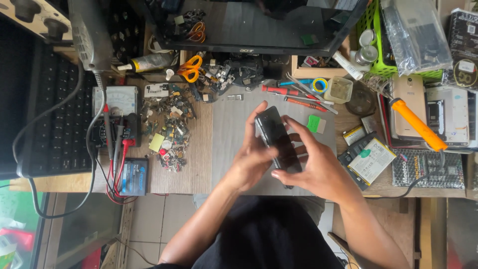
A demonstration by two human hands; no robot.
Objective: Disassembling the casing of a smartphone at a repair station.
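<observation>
Both hands, the left hand (251,162) and the right hand (318,172), grip a black smartphone (278,139) above the grey mat (226,124) on the surface, seemingly inspecting or prying at its casing; any opening calls for steady edge pressure. Fingers hide the phone's lower end; the small parts pile (169,129) is indistinct.

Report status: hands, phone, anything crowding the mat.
Left hand and right hand both grip the slim black glossy phone, lifted above the grey work mat. Small green pick lies beside the hands, apart.
</observation>
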